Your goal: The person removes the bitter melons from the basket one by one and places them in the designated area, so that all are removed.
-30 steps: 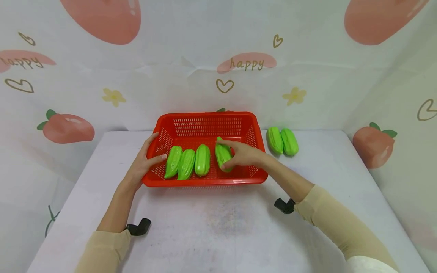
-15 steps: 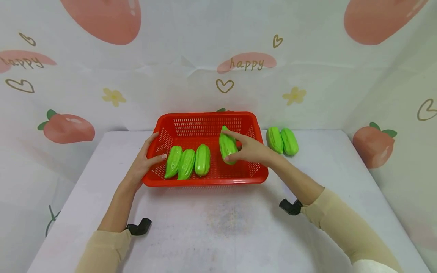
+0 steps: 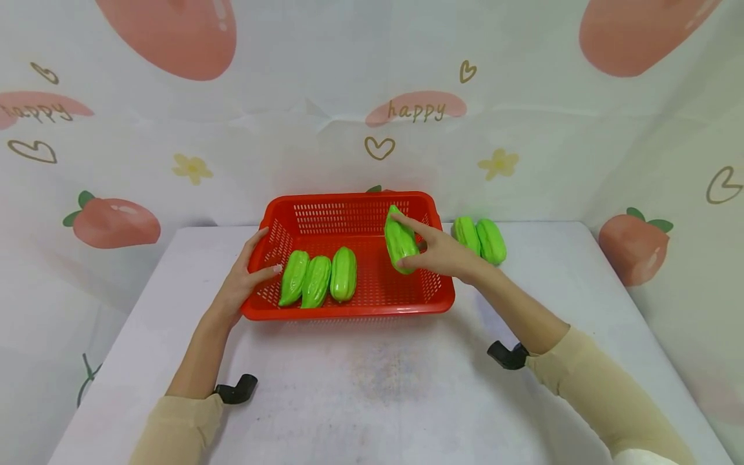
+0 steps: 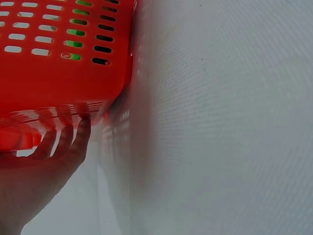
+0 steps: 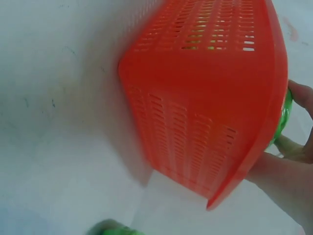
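Your right hand pinches a green fruit right of the frame's centre, over the red basket your left hand grips at its left end, so this seems a carry, next calling for a steady hold clear of the basket.

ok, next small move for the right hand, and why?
Probably lift the held green gourd rightward past the red basket's rim. The right hand has raised it and shifted right since a second ago, it remains over the basket, and two gourds lie on that side.
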Available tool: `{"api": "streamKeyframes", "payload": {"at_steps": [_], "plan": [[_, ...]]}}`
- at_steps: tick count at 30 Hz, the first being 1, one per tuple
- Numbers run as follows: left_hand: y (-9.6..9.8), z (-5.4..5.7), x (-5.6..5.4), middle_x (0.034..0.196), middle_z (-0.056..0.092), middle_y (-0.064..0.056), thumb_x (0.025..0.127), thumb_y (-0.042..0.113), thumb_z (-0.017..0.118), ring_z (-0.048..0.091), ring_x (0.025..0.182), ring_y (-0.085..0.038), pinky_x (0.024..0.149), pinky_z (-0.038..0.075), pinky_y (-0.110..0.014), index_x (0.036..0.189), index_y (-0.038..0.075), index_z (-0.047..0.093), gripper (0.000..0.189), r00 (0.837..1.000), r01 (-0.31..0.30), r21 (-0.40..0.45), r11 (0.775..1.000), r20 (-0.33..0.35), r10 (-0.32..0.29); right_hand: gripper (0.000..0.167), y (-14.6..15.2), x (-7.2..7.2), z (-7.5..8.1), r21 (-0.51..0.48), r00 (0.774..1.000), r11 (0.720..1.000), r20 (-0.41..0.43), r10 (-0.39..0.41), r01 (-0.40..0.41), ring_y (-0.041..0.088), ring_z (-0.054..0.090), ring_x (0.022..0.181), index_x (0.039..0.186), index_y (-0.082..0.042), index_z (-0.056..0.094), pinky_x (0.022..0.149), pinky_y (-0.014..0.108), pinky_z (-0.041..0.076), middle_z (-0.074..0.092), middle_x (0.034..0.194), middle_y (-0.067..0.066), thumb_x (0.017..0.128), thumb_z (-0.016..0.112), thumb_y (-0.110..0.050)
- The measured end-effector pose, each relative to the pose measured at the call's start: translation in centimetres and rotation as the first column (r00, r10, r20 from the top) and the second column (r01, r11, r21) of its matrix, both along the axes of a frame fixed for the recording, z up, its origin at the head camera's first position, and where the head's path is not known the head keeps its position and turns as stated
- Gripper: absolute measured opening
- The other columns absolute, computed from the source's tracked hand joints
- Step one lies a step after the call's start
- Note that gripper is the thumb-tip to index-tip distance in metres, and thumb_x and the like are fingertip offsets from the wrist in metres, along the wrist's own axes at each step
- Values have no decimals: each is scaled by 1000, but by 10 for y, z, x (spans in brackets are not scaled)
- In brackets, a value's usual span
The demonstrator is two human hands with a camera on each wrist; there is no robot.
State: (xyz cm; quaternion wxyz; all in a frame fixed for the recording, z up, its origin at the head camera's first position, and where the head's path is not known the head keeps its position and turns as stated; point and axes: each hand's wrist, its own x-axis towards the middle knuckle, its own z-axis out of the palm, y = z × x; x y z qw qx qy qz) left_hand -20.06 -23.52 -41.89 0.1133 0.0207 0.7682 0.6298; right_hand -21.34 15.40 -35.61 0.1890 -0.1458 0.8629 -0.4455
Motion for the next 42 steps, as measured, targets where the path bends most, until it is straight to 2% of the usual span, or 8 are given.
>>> {"api": "streamKeyframes", "payload": {"at_steps": [4, 10, 18, 24, 30, 37, 42], "plan": [[-1, 0, 1, 155, 28, -11, 97, 26, 63, 39, 130, -28, 95, 52, -39, 158, 39, 14, 79, 1000, -4, 5, 1000, -1, 4, 85, 6, 1, 3, -14, 1000, 1000, 8, -25, 25, 28, 48, 109, 154, -46, 27, 83, 39, 47, 49, 124, 10, 86, 74, -27], [0, -1, 1, 156, 28, -11, 96, 24, 63, 37, 135, -33, 97, 50, -43, 158, 38, 13, 80, 1000, -5, -1, 1000, -5, 5, 84, 17, 3, 7, -40, 999, 998, 20, -51, 52, 29, 50, 105, 153, -51, 26, 83, 40, 44, 50, 119, 13, 87, 73, -28], [0, 0, 1, 156, 28, -11, 97, 23, 62, 36, 136, -35, 98, 49, -44, 158, 38, 13, 80, 1000, -7, 0, 1000, -4, 7, 82, 32, 4, 7, -98, 998, 994, 23, -53, 55, 31, 50, 109, 155, -45, 26, 87, 40, 46, 46, 126, 15, 89, 70, -23], [1, 0, 1, 156, 28, -11, 96, 25, 63, 37, 134, -31, 98, 49, -43, 158, 39, 14, 80, 1000, -6, 0, 1000, -4, 6, 83, 45, 5, 7, -120, 998, 991, 33, -63, 66, 34, 50, 118, 156, -45, 23, 89, 40, 46, 41, 138, 15, 91, 67, -18], [0, -1, 1, 155, 29, -10, 97, 25, 63, 38, 133, -31, 98, 50, -37, 158, 39, 15, 79, 1000, -5, 12, 1000, -10, 5, 79, 59, 9, 7, -120, 997, 990, 6, -78, 78, 36, 46, 122, 155, -46, 22, 93, 48, 43, 40, 141, 15, 94, 66, -23], [0, 0, 1, 156, 28, -10, 97, 25, 62, 37, 133, -29, 99, 50, -40, 158, 39, 14, 79, 1000, -4, 10, 1000, -4, 4, 79, 72, 11, 8, -69, 993, 990, 11, -119, 120, 33, 49, 114, 155, -47, 21, 79, 38, 48, 45, 130, 17, 94, 68, -28], [0, 1, 1, 155, 28, -10, 97, 26, 62, 39, 130, -27, 95, 52, -37, 158, 39, 14, 78, 1000, -5, 12, 1000, -2, 5, 82, 82, 10, 10, -8, 990, 990, -2, -139, 139, 34, 47, 117, 155, -48, 19, 77, 40, 46, 43, 133, 17, 93, 69, -33]]}}
